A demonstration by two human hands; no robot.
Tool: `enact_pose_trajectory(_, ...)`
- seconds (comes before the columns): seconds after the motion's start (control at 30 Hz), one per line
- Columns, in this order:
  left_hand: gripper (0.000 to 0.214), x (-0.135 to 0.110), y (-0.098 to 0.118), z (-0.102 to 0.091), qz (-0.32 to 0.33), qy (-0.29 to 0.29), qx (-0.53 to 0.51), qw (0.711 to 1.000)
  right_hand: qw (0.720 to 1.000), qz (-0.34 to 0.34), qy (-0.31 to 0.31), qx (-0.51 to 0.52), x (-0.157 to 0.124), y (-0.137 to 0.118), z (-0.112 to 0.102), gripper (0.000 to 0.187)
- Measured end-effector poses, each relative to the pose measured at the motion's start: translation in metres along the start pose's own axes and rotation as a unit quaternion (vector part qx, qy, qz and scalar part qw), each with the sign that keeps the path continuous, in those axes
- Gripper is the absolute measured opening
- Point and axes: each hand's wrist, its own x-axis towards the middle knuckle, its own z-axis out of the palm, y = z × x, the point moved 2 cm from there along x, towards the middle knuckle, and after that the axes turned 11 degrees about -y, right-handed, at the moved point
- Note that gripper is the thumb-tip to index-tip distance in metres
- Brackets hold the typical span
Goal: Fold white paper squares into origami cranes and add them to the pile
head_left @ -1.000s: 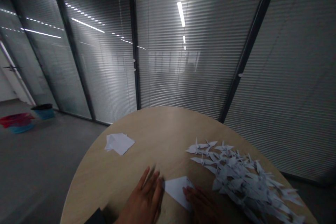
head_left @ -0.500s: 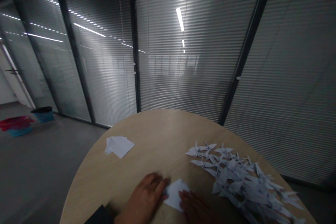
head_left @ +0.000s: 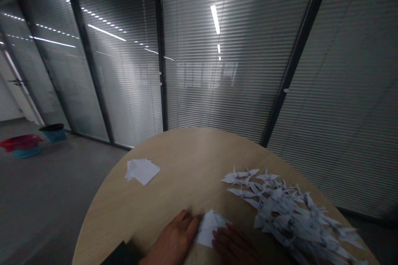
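A white folded sheet of paper (head_left: 209, 228) lies on the round wooden table (head_left: 174, 190) near its front edge. My left hand (head_left: 174, 242) rests flat at the sheet's left side, its fingertips touching the paper's edge. On the sheet's lower right lies my right hand (head_left: 231, 246), fingers stretched out and pressing it down. Both hands are partly cut off by the bottom of the view.
A big heap of folded white paper cranes (head_left: 289, 215) covers the table's right side. A small stack of white paper squares (head_left: 142, 170) lies at the left. Glass walls with blinds (head_left: 217, 62) stand behind. Coloured tubs (head_left: 27, 143) sit on the floor far left.
The sheet has gone from a wide triangle to a smaller folded shape. My left hand drew back and turned its fingers in toward the paper; my right hand stayed on it.
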Motion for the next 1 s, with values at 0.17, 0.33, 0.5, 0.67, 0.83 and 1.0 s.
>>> enact_pose_trajectory(0.17,0.054,0.0,-0.006,0.01,-0.012,0.005,-0.017,1.0,1.0,-0.011,-0.02,0.005,-0.002,-0.001,0.002,0.045)
enact_pose_trajectory(0.33,0.065,0.002,-0.007,0.015,0.014,0.033,-0.022,0.999,0.993,-0.059,-0.099,0.0,0.004,0.008,-0.018,0.036)
enact_pose_trajectory(0.5,0.057,0.003,-0.01,0.02,0.006,0.039,0.013,0.999,0.992,-0.062,-0.105,0.014,0.005,0.005,-0.016,0.035)
enact_pose_trajectory(0.67,0.042,0.003,-0.011,0.015,0.0,0.053,0.088,0.995,0.999,0.009,-0.008,0.038,0.011,0.003,-0.017,0.046)
enact_pose_trajectory(0.83,0.044,0.004,-0.01,0.005,0.052,0.063,0.123,0.989,0.991,-0.079,-0.108,0.019,0.014,0.007,-0.024,0.036)
enact_pose_trajectory(1.0,0.05,0.004,-0.011,0.004,0.089,0.029,0.113,0.989,0.992,-0.058,-0.112,0.023,0.008,0.011,-0.023,0.031)
